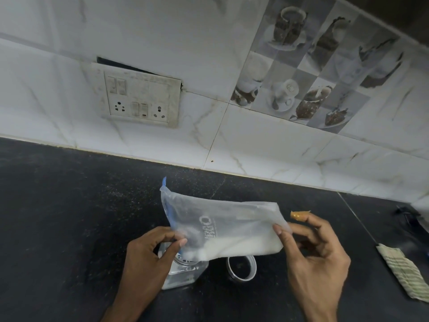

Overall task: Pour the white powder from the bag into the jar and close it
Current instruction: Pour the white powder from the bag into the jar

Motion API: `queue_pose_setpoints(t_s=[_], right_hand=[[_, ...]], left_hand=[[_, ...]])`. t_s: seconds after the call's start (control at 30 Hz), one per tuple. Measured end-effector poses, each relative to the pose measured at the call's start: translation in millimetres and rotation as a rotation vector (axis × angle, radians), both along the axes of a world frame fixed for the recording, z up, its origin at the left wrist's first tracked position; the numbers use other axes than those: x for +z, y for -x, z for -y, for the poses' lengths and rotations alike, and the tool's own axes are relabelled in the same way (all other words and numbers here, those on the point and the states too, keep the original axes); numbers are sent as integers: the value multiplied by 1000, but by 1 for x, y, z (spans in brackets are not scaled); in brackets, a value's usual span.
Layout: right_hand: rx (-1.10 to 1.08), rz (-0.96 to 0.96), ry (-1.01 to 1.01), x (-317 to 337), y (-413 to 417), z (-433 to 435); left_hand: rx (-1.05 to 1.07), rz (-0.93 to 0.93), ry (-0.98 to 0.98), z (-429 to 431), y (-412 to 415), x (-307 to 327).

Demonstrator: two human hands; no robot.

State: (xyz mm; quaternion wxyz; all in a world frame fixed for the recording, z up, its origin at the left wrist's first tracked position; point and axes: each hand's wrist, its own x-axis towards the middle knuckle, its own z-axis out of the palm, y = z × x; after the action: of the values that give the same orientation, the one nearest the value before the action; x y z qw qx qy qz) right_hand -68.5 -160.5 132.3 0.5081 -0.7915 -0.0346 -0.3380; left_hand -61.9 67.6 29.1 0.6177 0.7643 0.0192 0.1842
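A clear zip bag (222, 226) with white powder along its lower edge is held tilted over a clear square jar (183, 273) on the black counter. My left hand (151, 254) pinches the bag's blue-zipped mouth end just above the jar opening. My right hand (313, 254) pinches the bag's raised bottom corner between thumb and fingers; its index finger wears a tan bandage. The jar's lid (241, 268), a silver-rimmed ring, lies on the counter just right of the jar. The jar's mouth is partly hidden by the bag and my left hand.
The black counter (58, 217) runs to a white tiled wall with a switch and socket panel (139, 98). A folded striped cloth (404, 273) lies at the right, with a dark object (408, 217) behind it.
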Motion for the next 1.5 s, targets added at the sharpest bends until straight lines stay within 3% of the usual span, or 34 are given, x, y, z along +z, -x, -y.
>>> queue_pose_setpoints(t_s=[1.5], right_hand=[[15,135,-20,-1,-9,-7]], left_hand=[[101,-21,-2,0,-1,-8]])
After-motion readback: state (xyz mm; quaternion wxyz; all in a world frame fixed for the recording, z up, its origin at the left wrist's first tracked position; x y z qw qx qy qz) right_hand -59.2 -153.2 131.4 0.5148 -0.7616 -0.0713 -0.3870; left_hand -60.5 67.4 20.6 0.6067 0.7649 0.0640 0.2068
